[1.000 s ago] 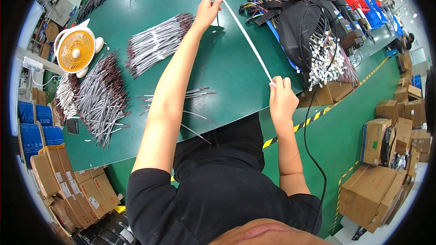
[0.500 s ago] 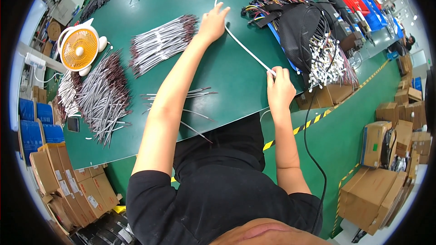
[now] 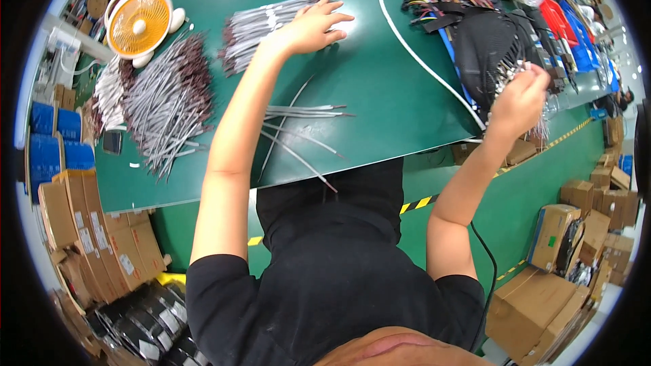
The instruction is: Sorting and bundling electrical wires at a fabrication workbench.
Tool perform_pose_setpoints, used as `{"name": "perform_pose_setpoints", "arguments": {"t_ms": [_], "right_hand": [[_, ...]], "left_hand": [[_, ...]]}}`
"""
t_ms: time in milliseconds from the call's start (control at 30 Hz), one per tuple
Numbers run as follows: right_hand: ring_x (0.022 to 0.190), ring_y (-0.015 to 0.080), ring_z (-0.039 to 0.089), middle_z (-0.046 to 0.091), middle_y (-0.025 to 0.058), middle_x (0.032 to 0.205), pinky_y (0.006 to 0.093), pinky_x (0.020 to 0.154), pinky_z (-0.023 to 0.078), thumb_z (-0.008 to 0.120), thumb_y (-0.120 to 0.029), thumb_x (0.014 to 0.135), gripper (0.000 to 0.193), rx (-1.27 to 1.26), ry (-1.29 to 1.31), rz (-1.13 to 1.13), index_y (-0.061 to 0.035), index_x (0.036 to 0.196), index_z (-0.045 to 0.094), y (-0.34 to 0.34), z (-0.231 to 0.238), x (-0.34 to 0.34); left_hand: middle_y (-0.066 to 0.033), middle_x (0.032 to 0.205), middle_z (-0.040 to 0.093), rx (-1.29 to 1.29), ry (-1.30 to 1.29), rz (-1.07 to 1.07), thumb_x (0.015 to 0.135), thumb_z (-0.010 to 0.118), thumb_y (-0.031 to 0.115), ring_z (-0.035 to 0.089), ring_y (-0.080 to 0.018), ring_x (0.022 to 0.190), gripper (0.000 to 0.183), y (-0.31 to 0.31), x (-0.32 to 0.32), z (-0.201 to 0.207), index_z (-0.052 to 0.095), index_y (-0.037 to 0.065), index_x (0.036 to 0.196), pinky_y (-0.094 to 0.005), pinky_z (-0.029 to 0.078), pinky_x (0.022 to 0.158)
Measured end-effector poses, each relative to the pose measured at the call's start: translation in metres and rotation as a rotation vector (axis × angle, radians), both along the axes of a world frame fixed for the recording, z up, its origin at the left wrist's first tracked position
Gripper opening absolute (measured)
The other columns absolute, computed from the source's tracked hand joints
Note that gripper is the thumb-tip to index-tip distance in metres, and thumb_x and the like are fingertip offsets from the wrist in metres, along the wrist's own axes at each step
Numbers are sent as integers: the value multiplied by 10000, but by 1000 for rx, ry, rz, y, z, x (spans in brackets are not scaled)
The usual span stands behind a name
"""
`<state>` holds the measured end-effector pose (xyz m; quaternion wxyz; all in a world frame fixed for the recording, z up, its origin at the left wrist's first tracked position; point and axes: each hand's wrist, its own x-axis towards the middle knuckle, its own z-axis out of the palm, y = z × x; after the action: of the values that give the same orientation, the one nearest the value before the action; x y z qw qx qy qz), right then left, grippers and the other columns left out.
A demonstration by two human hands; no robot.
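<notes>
My left hand [image 3: 313, 27] is open, fingers spread, over the right end of a tied bundle of grey cables [image 3: 245, 39]. It holds nothing. My right hand [image 3: 519, 105] reaches to the pile of white connectors [image 3: 505, 73] at the table's right edge. Its fingers are pinched together with a small white bit at their tips; what they hold is not clear. Between my hands a long white tube [image 3: 405, 43] lies in a curve on the green table [image 3: 380, 105], its near end at the front edge. Several loose grey cables [image 3: 305, 112] lie beside my left forearm.
An orange and white fan [image 3: 139, 26] stands at the left behind a heap of grey cables [image 3: 166, 98] and a phone [image 3: 112, 141]. A black mesh bag [image 3: 481, 51] lies right, near red [image 3: 558, 22] and blue bins [image 3: 582, 51]. Cardboard boxes [image 3: 539, 305] stand on the floor.
Both hands have let go of the white tube, which now lies on the table. My left hand moved left to the cable bundle; my right hand moved right to the connectors. The view shifted.
</notes>
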<state>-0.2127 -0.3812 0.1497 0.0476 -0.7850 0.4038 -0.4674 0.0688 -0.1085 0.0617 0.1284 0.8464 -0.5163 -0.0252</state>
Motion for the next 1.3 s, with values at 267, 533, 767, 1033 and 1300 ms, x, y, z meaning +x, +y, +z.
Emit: {"name": "perform_pose_setpoints", "arguments": {"t_ms": [267, 533, 767, 1033, 1300], "right_hand": [[939, 346, 598, 680, 137, 1000, 491, 894, 436, 592, -249, 1016, 237, -643, -310, 399, -43, 1084, 689, 5, 30, 76], [988, 182, 619, 688, -18, 1050, 431, 941, 343, 685, -224, 989, 132, -468, 231, 1148, -170, 1109, 705, 127, -117, 166], [994, 204, 668, 720, 27, 1026, 385, 970, 381, 678, -206, 1000, 168, 14, 207, 1351, -109, 1132, 716, 140, -151, 157], [980, 245, 672, 714, 54, 1015, 389, 951, 423, 689, -199, 990, 151, 8, 227, 1389, -91, 1093, 707, 135, -144, 157], [915, 307, 637, 694, 93, 1005, 392, 848, 471, 652, -125, 997, 126, 82, 278, 1424, -67, 1102, 691, 144, -137, 152]], "left_hand": [[-166, 1192, 667, -198, -37, 129, 1039, 628, 322, 632, -359, 1155, 303, 91, -29, 1, 699, 89, 1220, -456, 504, 1003], [-145, 954, 664, -214, 96, 296, 949, 724, 256, 664, -363, 932, 241, 73, -90, -46, 617, 41, 941, -465, 537, 835], [-138, 984, 726, -642, 341, 602, 1041, 633, 131, 720, -213, 920, 120, 88, -69, 4, 613, 13, 1046, -351, 560, 832], [-146, 1022, 729, -1229, 320, 456, 1110, 550, 107, 732, -211, 962, 117, 116, -72, 64, 500, 2, 1120, -330, 584, 887], [-161, 1031, 704, -1213, -176, 158, 1120, 496, 85, 696, -203, 881, 112, 123, -69, 68, 468, 18, 1205, -308, 570, 796]]}}
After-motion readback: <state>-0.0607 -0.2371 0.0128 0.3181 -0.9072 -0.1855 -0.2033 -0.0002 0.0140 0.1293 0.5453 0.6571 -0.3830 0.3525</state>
